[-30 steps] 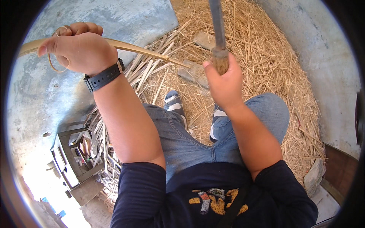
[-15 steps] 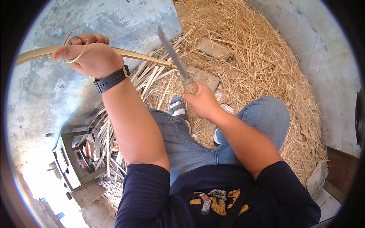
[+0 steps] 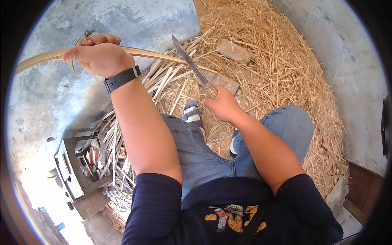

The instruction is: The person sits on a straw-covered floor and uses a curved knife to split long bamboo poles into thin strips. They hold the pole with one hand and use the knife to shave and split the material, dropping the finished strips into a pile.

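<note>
My left hand point(image 3: 98, 56), a black watch point(image 3: 121, 79) at its wrist, is closed around a long bundle of pale split bamboo strips point(image 3: 38, 60). The bundle curves out to the left edge and runs on past my hand toward the middle. A thin curl of fibre loops beside my fingers. My right hand point(image 3: 223, 104) grips the handle of a knife point(image 3: 190, 61), its blade pointing up and to the left. The blade crosses over the right part of the strips; whether it touches them I cannot tell.
Straw-like shavings point(image 3: 281, 73) cover the floor ahead and right, with two flat blocks point(image 3: 234, 51) among them. Loose strips point(image 3: 163, 79) pile by the left wall point(image 3: 122, 20). A dark wooden frame point(image 3: 83, 167) stands lower left. My sandalled foot point(image 3: 192, 113) rests in the shavings.
My right hand and the knife have shifted slightly down and right. My left hand has barely moved, still around the strips, and the fibre curl beside it hangs differently.
</note>
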The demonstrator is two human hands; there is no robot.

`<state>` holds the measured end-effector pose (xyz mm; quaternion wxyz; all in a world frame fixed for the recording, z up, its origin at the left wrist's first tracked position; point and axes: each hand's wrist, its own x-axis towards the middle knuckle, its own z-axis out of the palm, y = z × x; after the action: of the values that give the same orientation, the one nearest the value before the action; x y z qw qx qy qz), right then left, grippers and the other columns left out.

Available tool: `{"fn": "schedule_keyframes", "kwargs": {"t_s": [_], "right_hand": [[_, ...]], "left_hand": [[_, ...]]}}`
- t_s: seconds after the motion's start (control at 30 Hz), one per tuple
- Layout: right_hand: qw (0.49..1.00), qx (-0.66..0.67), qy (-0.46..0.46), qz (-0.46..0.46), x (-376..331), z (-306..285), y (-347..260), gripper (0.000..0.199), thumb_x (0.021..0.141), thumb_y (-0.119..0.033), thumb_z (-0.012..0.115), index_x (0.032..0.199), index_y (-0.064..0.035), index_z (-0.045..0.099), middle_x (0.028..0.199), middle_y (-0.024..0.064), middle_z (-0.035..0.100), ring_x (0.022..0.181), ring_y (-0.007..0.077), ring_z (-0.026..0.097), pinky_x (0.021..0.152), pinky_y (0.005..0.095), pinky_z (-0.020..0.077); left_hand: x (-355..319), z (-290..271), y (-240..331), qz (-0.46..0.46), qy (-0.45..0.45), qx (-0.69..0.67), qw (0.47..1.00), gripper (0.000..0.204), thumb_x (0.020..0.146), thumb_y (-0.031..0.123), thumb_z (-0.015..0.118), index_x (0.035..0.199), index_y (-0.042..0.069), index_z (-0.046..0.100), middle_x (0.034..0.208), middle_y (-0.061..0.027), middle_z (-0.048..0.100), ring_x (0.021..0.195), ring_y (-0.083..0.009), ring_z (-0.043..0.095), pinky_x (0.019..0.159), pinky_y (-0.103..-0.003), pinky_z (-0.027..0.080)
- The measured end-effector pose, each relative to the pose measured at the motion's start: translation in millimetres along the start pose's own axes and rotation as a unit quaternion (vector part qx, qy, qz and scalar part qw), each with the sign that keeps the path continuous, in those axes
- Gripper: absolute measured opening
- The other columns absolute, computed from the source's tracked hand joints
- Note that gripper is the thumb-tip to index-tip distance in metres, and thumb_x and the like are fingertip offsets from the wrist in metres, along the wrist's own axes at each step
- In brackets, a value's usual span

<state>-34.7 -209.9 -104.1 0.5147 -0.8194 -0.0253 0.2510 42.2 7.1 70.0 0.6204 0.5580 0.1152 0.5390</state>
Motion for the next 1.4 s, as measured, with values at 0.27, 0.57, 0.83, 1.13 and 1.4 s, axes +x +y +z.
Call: {"fn": "schedule_keyframes", "kwargs": {"t_s": [0.27,0.57,0.83,1.13,1.4], "right_hand": [[0.986,0.159,-0.047,0.016,-4,-24,-15,0.044,0.088,-0.017,0.07,0.126,0.001,0.056,0.071,0.0031,0.058,0.05,0.0101,0.051,0.046,0.029,0.0414],[0.902,0.405,-0.096,0.111,-16,-6,-20,0.028,0.088,-0.019,0.069,0.107,-0.002,0.056,0.072,0.0029,0.057,0.052,0.012,0.053,0.047,0.0289,0.0432],[0.947,0.259,0.174,-0.081,-20,-51,-39,0.026,0.089,-0.021,0.07,0.103,-0.0009,0.06,0.082,0.0052,0.064,0.071,0.0137,0.06,0.065,0.0318,0.0483],[0.958,0.206,0.154,-0.126,-44,3,-24,0.03,0.088,-0.017,0.069,0.109,0.0019,0.059,0.085,0.0161,0.068,0.077,0.0229,0.067,0.07,0.0365,0.0518],[0.998,0.051,-0.041,-0.001,-10,12,1,0.042,0.084,-0.025,0.069,0.111,0.005,0.059,0.086,0.0193,0.069,0.078,0.0338,0.067,0.074,0.0421,0.0516]], "left_hand": [[-9,16,35,0.061,-0.011,-0.035,0.997,0.073,0.097,0.074,0.006,0.078,0.012,0.038,0.054,-0.0008,0.033,0.05,-0.0181,0.026,0.053,-0.031,0.032],[-13,23,26,0.073,-0.072,0.029,0.994,0.071,0.099,0.072,0.006,0.076,0.012,0.036,0.055,-0.0005,0.03,0.051,-0.0168,0.024,0.053,-0.032,0.027],[-22,30,35,0.046,-0.06,0.018,0.997,0.068,0.102,0.068,0.006,0.075,0.012,0.035,0.053,0.0004,0.029,0.051,-0.0169,0.022,0.054,-0.032,0.026],[-18,31,30,0.032,-0.044,-0.007,0.999,0.068,0.102,0.067,0.008,0.076,0.011,0.037,0.053,-0.0004,0.029,0.051,-0.0176,0.025,0.053,-0.034,0.03],[3,7,21,0.044,-0.009,0.044,0.998,0.07,0.1,0.069,0.008,0.075,0.01,0.035,0.053,-0.0017,0.033,0.047,-0.0167,0.033,0.049,-0.03,0.038]]}}
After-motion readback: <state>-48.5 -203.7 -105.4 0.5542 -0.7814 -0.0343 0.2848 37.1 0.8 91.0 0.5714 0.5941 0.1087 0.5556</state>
